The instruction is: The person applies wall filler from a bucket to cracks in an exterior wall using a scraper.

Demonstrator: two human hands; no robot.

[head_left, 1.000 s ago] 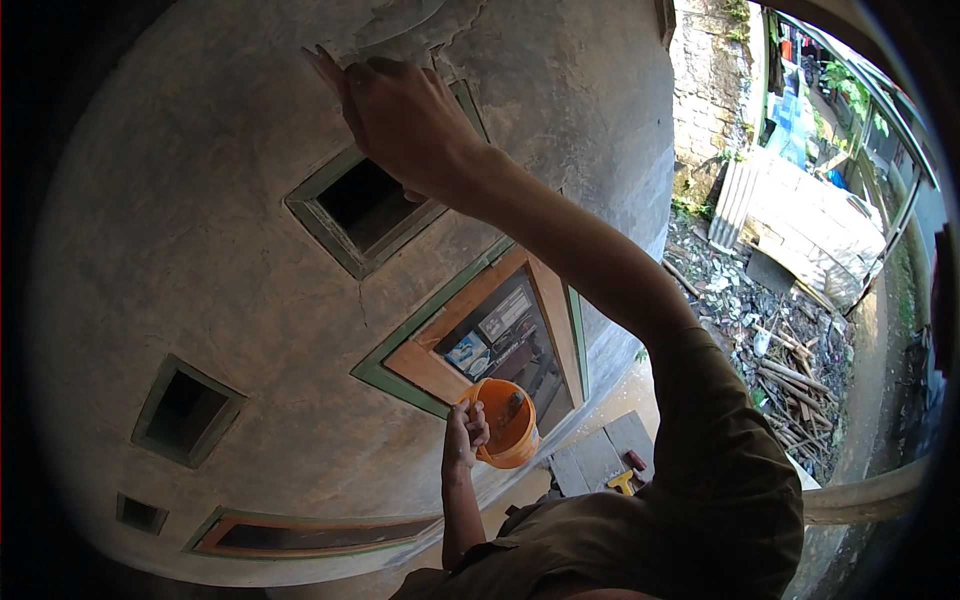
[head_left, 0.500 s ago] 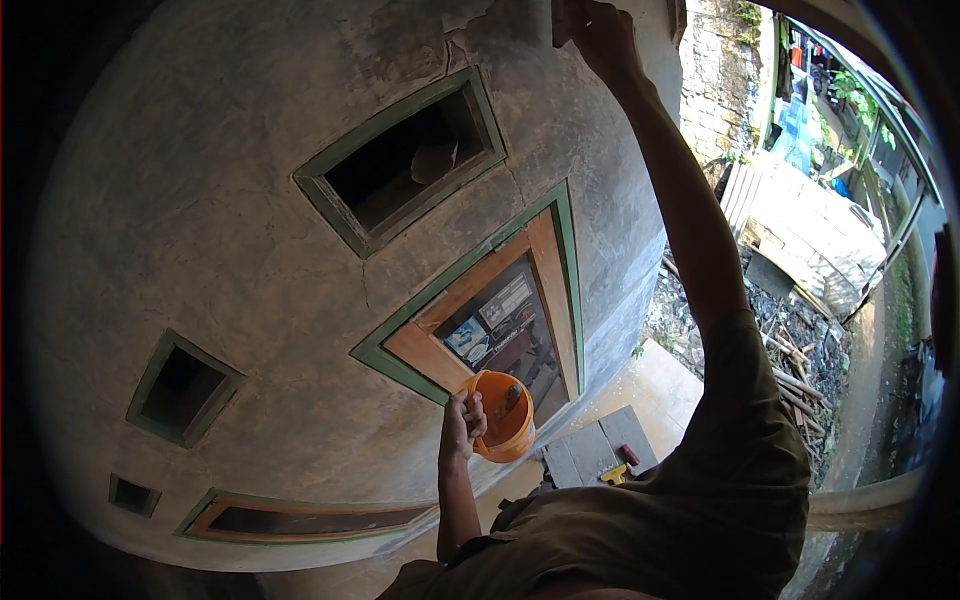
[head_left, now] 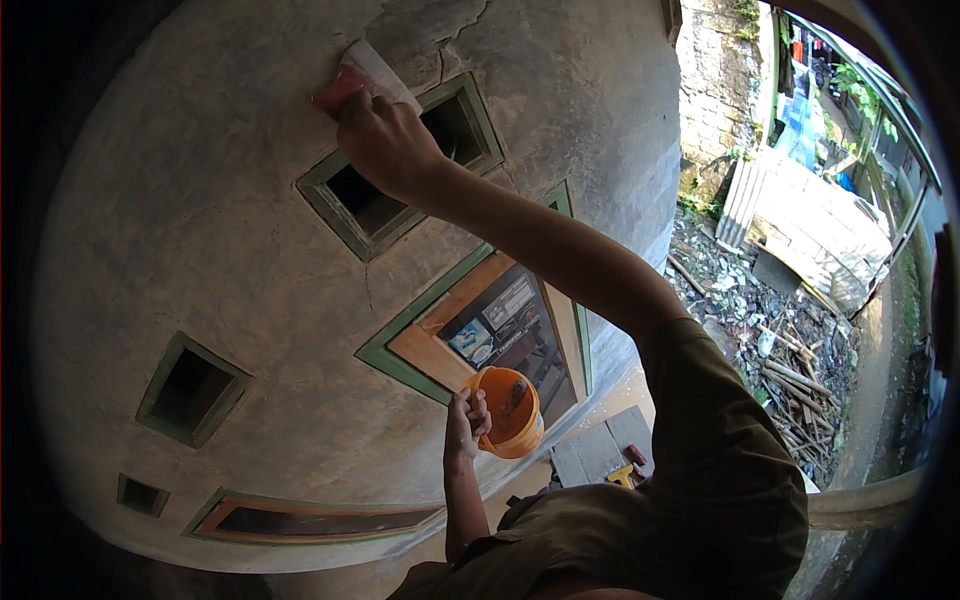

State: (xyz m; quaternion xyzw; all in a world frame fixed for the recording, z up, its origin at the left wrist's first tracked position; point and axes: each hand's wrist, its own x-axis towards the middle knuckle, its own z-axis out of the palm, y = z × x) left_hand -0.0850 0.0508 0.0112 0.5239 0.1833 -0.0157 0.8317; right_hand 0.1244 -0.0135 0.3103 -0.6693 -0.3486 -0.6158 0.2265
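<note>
My right hand (head_left: 388, 140) is raised to the grey plastered wall (head_left: 250, 230), closed round a putty knife (head_left: 375, 70) with a red handle and a wide pale blade. The blade lies against the wall just above a green-framed vent opening (head_left: 345, 225). Lower down, my left hand (head_left: 466, 420) grips the rim of a small orange bucket (head_left: 512, 440) at its left side. Inside the bucket leans a tool with a greyish end (head_left: 516, 393); its kind cannot be made out.
Below the bucket is a grey board (head_left: 590, 455) with a yellow-ended tool (head_left: 621, 475) and a dark red object (head_left: 634, 455) on it. A glazed window (head_left: 420, 350) sits in the wall near the bucket. Rubble and sticks (head_left: 795, 400) cover the ground at right.
My right hand has swung left and down from the top edge of the picture with the putty knife, to above the vent opening. My left hand and the bucket have barely shifted.
</note>
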